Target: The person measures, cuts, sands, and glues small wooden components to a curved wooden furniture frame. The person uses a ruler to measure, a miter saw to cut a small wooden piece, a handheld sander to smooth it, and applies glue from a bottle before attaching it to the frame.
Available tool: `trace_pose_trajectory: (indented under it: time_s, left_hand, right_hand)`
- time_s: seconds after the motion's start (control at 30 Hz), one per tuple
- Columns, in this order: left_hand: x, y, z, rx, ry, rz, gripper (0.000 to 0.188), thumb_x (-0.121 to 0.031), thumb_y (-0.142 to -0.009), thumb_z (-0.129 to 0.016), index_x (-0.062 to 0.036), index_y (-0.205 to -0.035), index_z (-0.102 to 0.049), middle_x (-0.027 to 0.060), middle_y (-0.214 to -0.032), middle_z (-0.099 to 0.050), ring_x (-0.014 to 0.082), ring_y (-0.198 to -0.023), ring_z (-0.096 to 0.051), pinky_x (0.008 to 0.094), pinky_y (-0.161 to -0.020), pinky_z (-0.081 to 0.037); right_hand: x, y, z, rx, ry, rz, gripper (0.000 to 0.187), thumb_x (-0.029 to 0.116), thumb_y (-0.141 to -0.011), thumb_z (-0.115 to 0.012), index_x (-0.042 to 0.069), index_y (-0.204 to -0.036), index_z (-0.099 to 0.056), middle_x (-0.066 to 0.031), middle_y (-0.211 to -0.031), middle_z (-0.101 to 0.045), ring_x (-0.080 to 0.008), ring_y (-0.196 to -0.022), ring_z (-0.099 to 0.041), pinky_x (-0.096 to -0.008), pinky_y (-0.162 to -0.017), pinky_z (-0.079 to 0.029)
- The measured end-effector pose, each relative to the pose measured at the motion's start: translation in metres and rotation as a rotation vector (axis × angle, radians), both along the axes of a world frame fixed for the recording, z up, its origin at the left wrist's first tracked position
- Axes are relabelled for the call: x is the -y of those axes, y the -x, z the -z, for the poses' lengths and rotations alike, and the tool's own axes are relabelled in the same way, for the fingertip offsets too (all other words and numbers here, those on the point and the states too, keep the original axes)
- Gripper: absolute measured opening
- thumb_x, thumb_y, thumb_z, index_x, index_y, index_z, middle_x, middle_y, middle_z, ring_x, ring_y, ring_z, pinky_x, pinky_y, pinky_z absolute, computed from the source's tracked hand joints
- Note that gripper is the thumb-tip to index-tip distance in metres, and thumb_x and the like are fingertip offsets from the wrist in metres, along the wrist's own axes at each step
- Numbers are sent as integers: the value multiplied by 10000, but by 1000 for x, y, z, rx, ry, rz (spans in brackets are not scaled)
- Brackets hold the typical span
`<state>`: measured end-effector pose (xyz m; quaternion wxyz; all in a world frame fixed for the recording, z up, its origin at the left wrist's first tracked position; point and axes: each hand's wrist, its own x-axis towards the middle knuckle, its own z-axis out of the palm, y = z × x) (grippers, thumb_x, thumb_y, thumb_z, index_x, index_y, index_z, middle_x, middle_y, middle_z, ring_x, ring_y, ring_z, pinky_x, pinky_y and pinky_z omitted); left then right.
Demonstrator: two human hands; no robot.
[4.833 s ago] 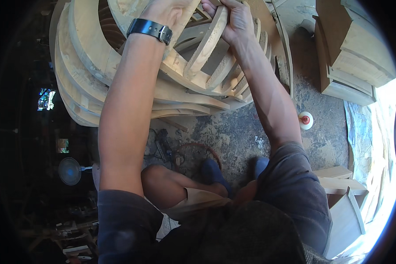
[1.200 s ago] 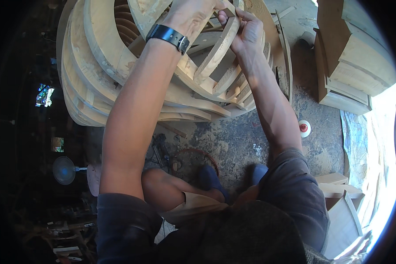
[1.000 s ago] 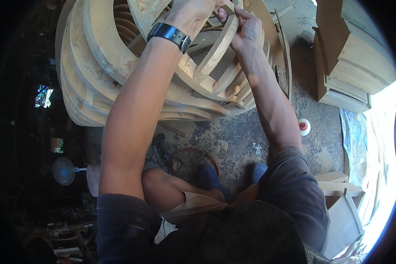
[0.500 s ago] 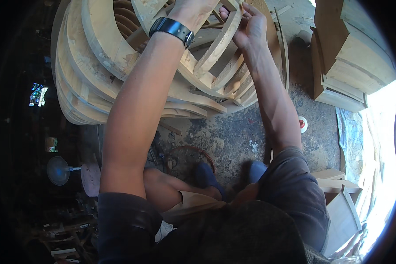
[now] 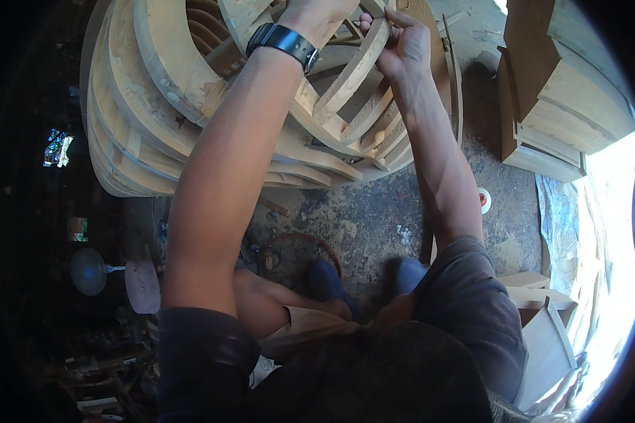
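A large rounded frame of pale curved wooden ribs (image 5: pixel 159 60) fills the upper part of the view. My right hand (image 5: pixel 408 49) is closed around one curved wooden rib (image 5: pixel 354 74), with fingertips showing on its left side and the palm on its right. My left hand (image 5: pixel 321 17) reaches over the frame at the top edge, beside that rib. Its fingers are cut off by the picture, so what they touch is hidden. A dark watch (image 5: pixel 282 44) sits on my left wrist.
Wooden cabinet-like pieces (image 5: pixel 571 92) stand at the upper right, more boards (image 5: pixel 543 321) at the lower right. A reddish hose (image 5: pixel 307 237) curves on the stained floor (image 5: pixel 331 215) near my feet. A round fan (image 5: pixel 89 271) stands at the left. A white roll (image 5: pixel 484 201) lies by my right arm.
My left wrist and both hands have shifted very slightly right and down in the picture. The right hand keeps its hold on the rib.
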<state>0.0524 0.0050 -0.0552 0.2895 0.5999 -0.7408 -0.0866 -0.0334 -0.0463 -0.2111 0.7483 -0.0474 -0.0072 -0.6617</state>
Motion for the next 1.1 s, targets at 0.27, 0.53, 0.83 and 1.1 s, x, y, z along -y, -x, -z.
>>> trace_pose_trajectory:
  time_s: [0.27, 0.53, 0.83, 1.1]
  left_hand:
    - [-3, 4, 4, -280, -74, 149, 250, -172, -918, -645, 35, -799, -718, 111, -742, -712, 172, -681, -700, 326, -568, -528]
    - [-1, 6, -3, 47, 48, 25, 246, -168, -884, -674, 72, -839, -711, 160, -732, -701, 229, -702, -712, 352, -579, -538]
    - [-5, 7, 2, -128, 21, -44, 211, -145, -889, -666, 54, -957, -688, 183, -855, -731, 290, -739, -722, 367, -627, -554]
    - [21, -22, 9, 749, 580, 196, 98, -65, -942, -573, -51, -858, -620, 191, -751, -663, 362, -752, -705, 434, -636, -537]
  right_hand:
    - [-9, -1, -5, -7, 9, 135, 256, 81, -935, -603, -5, -1169, -542, -169, -949, -676, -324, -756, -686, -414, -705, -620]
    - [0, 11, -1, -111, 15, 58, 430, 114, -990, -563, -179, -1279, -438, -303, -1127, -606, -358, -963, -688, -440, -892, -612]
    - [-18, 6, -16, -12, 7, 76, 415, 67, -964, -587, -177, -1255, -419, -298, -1146, -576, -345, -939, -677, -445, -885, -624]
    - [-25, 3, -23, -25, -49, 91, 411, 57, -952, -598, -173, -1240, -417, -289, -1111, -576, -362, -943, -695, -413, -847, -654]
